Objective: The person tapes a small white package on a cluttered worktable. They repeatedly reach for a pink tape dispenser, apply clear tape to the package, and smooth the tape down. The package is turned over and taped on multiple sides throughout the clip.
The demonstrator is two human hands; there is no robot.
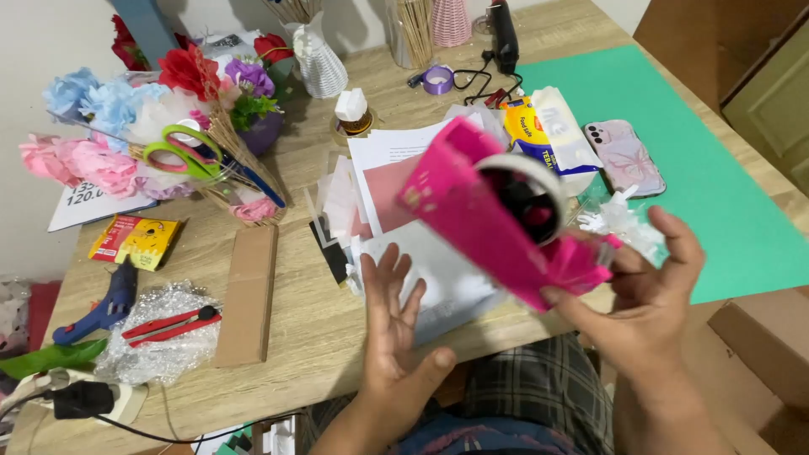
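A pink tape dispenser [497,223], loaded with a white roll of tape [527,181], is held tilted in the air above the front edge of the desk [295,337]. It is gripped at its lower end by the right hand [645,316], whose grip is clamped on it with thumb below and fingers curled behind. The left hand [392,345] is held open just beside and below the dispenser, palm up, fingers spread apart, nothing clasped. Under the dispenser white papers [413,160] and a pink sheet [389,192] are spread. Farther right a green mat [716,177] is seen, with a phone [625,156] on it. To the left, cardboard [249,295], a red cutter [168,326] on bubble wrap [160,354], a blue glue gun [105,307], green scissors [181,156] and paper flowers [126,126] are found.
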